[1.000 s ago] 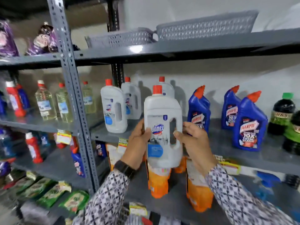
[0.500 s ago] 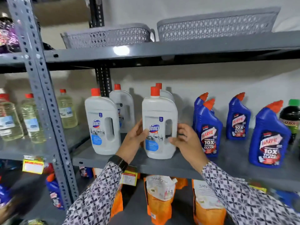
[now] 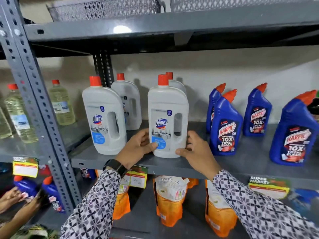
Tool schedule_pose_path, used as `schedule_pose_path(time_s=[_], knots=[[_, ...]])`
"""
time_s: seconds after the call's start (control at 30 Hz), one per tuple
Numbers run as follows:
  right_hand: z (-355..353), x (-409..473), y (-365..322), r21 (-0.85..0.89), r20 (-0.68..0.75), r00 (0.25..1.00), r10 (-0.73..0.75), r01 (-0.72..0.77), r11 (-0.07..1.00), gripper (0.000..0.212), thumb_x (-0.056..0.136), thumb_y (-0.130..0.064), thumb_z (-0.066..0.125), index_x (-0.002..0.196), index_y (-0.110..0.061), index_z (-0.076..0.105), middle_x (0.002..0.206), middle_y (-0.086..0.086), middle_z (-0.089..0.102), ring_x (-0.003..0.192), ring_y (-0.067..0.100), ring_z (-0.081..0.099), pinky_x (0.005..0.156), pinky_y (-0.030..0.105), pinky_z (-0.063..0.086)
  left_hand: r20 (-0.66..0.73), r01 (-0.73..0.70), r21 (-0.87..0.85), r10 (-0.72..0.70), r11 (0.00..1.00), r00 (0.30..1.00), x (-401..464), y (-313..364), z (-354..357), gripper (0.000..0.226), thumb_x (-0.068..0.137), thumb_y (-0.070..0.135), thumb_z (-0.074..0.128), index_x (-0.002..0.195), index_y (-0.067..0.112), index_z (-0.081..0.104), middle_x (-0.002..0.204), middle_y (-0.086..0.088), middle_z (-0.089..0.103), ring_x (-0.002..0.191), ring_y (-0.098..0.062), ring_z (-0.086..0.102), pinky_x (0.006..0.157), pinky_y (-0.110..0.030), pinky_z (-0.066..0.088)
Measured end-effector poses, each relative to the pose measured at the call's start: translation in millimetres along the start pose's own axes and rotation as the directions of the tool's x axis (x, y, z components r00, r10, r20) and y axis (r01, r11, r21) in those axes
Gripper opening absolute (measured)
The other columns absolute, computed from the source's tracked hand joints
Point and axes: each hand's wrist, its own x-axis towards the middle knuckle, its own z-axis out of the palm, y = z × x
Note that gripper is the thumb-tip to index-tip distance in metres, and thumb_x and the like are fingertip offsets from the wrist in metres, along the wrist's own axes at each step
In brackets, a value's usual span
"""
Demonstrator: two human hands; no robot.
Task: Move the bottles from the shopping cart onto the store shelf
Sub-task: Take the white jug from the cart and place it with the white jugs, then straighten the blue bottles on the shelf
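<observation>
A white Domex bottle (image 3: 168, 116) with a red cap stands upright near the front edge of the grey metal shelf (image 3: 195, 164). My left hand (image 3: 138, 148) grips its lower left side, thumb on the blue label. My right hand (image 3: 195, 151) holds its lower right corner. Another Domex bottle (image 3: 103, 116) stands to the left, one more (image 3: 128, 102) behind that, and a further one is mostly hidden behind the held bottle. The shopping cart is out of view.
Blue Harpic bottles (image 3: 226, 125) stand right of my hands on the same shelf. Orange Santoor pouches (image 3: 170, 199) sit on the shelf below. Clear yellowish bottles (image 3: 61, 104) fill the left bay behind a perforated upright (image 3: 39, 104). Another person's hands (image 3: 12, 200) hold a blue bottle at lower left.
The Domex bottle has gone from held in the air to standing on the shelf beside the other white bottles. Both hands slid down to its base. The camera moved closer.
</observation>
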Motion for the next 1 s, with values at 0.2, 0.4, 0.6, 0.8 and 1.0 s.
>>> schedule_pose_path(time_s=[0.2, 0.4, 0.6, 0.8, 1.0], knots=[[-2, -5, -3, -0.018, 0.022, 1.0, 0.008, -0.008, 1.0, 0.052, 0.083, -0.011, 0.081, 0.124, -0.03, 0.055, 0.12, -0.006, 0.073, 0.106, 0.01, 0.073, 0.095, 0.043, 0.061, -0.03, 0.006, -0.014, -0.006, 1.0, 1.0, -1, -3, -1, 0.049, 0.086, 0.0, 0.074, 0.132, 0.011, 0.058, 0.126, -0.012, 0.074, 0.122, -0.032, 0.067, 0.11, -0.049, 0.05], [-5, -11, -15, -0.042, 0.03, 1.0, 0.009, -0.008, 0.999, 0.051, 0.085, -0.011, 0.08, 0.123, -0.031, 0.054, 0.12, -0.004, 0.072, 0.105, 0.011, 0.072, 0.094, 0.042, 0.062, -0.039, 0.017, -0.011, -0.017, 1.0, 0.999, -10, 5, 2, 0.054, 0.086, -0.001, 0.074, 0.136, 0.009, 0.057, 0.126, -0.012, 0.074, 0.122, -0.031, 0.068, 0.11, -0.051, 0.05], [-28, -36, -19, -0.061, -0.026, 1.0, 0.006, -0.008, 0.998, 0.064, 0.087, -0.018, 0.08, 0.143, -0.027, 0.052, 0.118, -0.011, 0.068, 0.108, 0.002, 0.067, 0.087, 0.017, 0.052, -0.234, 0.041, 0.12, -0.012, 0.992, 0.972, -38, 35, 12, 0.061, 0.088, 0.011, 0.076, 0.142, 0.027, 0.053, 0.118, 0.007, 0.074, 0.105, -0.01, 0.071, 0.098, -0.034, 0.056], [-84, -61, 2, -0.14, -0.469, 0.877, -0.104, 0.043, 0.989, 0.036, 0.085, -0.007, 0.078, 0.116, -0.019, 0.064, 0.101, -0.002, 0.072, 0.087, 0.002, 0.071, 0.074, 0.01, 0.054, -0.344, -0.039, 0.263, 0.131, 0.964, 0.93, -58, 49, 77, 0.03, 0.09, 0.016, 0.07, 0.115, 0.033, 0.073, 0.097, 0.005, 0.077, 0.085, -0.021, 0.073, 0.086, -0.043, 0.061], [-134, -27, 24, -0.049, -0.27, 0.956, 0.112, -0.13, 0.99, 0.062, 0.077, -0.013, 0.084, 0.129, -0.025, 0.053, 0.124, -0.001, 0.071, 0.113, 0.018, 0.07, 0.099, 0.049, 0.057, -0.018, -0.024, 0.113, 0.026, 0.993, 0.999, 2, 53, 183, 0.053, 0.097, 0.019, 0.064, 0.143, 0.037, 0.043, 0.126, 0.007, 0.065, 0.097, 0.007, 0.062, 0.081, -0.01, 0.053]])
